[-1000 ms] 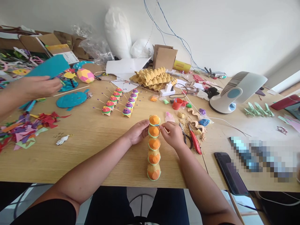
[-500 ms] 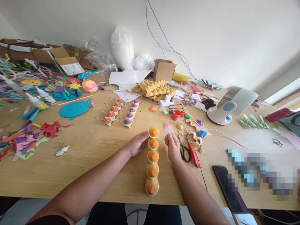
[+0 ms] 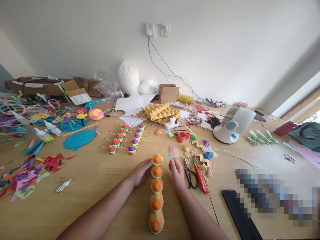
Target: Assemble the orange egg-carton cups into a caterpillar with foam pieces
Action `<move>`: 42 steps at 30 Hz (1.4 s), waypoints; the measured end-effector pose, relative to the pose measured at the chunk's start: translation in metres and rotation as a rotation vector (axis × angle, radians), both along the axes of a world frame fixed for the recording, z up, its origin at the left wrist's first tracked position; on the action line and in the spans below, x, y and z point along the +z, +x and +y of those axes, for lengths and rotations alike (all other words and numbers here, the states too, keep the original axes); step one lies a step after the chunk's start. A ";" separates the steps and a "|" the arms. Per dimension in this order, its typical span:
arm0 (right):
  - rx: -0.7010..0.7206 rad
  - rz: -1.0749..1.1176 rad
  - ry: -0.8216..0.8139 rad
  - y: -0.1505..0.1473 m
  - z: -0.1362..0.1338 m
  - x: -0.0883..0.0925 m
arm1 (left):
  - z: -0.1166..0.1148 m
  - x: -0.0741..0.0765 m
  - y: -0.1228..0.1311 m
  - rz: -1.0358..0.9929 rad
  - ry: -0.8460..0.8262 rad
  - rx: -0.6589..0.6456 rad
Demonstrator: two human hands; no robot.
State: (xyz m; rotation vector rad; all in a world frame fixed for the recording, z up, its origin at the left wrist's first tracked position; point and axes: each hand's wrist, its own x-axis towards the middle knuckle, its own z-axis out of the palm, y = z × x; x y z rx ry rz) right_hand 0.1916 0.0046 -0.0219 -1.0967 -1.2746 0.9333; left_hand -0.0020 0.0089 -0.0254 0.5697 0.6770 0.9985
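Observation:
An egg-carton strip [image 3: 157, 185], its humps painted orange and rimmed with light green, lies lengthwise in front of me. My left hand [image 3: 142, 172] grips its far end from the left side, fingers bent against the first hump. To the right of the strip and apart from it, my right hand [image 3: 177, 174] pinches a small light-blue piece [image 3: 170, 158] between thumb and forefinger; what exactly it is, I cannot make out. Black-handled scissors [image 3: 191, 174] and a red-handled cutter [image 3: 200, 176] lie just right of that hand. Behind it sits a small pink bag [image 3: 174, 151].
Two finished-looking carton strips, one red [image 3: 118, 138] and one purple [image 3: 136, 138], bristle with pins farther back. A red cup [image 3: 181, 136], a white fan [image 3: 233, 126] and stacked egg cartons [image 3: 160, 112] stand behind. Paper scraps [image 3: 32, 176] spread leftward; a phone [image 3: 241, 215] lies right.
The view has tilted upward, so the table and hands sit lower and wall sockets show. Both hands keep about the same places beside the carton strip.

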 end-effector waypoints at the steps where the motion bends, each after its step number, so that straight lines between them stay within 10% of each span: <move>1: 0.000 0.001 0.003 -0.001 0.000 -0.002 | 0.000 0.000 0.000 0.004 0.000 0.006; 25: -0.089 -0.500 -0.027 -0.010 0.012 -0.010 | 0.007 -0.005 0.009 0.003 0.055 0.217; 42: 0.234 0.270 -0.314 -0.013 0.000 0.014 | 0.002 0.009 0.007 -0.115 0.057 0.069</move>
